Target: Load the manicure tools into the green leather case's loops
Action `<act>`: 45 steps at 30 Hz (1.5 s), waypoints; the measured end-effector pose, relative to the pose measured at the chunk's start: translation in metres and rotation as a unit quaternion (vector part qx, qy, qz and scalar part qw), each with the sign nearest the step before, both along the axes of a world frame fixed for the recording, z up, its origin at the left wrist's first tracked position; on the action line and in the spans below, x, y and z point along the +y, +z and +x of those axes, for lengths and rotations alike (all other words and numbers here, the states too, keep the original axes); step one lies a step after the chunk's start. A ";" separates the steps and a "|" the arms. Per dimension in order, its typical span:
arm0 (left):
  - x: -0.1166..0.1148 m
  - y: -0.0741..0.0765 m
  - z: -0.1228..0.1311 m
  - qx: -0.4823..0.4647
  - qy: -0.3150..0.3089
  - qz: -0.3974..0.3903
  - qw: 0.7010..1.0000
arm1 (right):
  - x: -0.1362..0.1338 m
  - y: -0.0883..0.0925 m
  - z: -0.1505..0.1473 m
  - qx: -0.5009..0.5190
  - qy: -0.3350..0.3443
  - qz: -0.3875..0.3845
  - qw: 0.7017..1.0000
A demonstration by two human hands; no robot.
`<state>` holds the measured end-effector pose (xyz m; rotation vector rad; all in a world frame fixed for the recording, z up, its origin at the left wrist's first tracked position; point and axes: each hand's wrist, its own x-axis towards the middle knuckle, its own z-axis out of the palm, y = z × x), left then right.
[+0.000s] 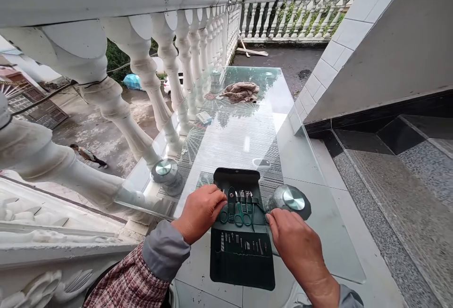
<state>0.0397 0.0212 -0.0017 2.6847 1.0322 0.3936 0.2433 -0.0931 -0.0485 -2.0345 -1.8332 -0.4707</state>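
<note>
A dark green manicure kit case [242,270] lies unfolded on the glass table [233,133], near its front edge. Scissors, clippers and several small tools sit in its loops. My left hand [200,211] rests curled on the case's left edge, fingertips at the tools of the middle row. My right hand [295,242] is at the case's right edge, its fingers closed in a pinch on a thin dark tool or strap that I cannot make out.
Two round metal table fittings [164,170] [292,199] flank the case. Farther back lie a crumpled brown cloth [241,92] and a small box [204,117]. A white balustrade [148,67] runs along the left; tiled steps [389,166] rise on the right.
</note>
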 end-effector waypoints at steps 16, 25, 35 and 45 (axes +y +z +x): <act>-0.011 0.012 -0.026 0.005 -0.007 0.051 0.999 | -0.005 0.037 0.004 0.093 -0.033 0.016 0.995; -0.049 -0.007 -0.055 -0.056 0.098 0.029 0.993 | -0.033 0.024 0.042 0.255 -0.060 0.063 0.963; -0.123 -0.050 -0.043 -0.288 0.298 -0.423 0.805 | -0.058 0.010 0.021 0.416 -0.008 0.045 0.908; -0.148 -0.052 -0.013 -0.347 0.323 -0.482 0.737 | -0.063 0.012 0.023 0.510 0.039 0.033 0.859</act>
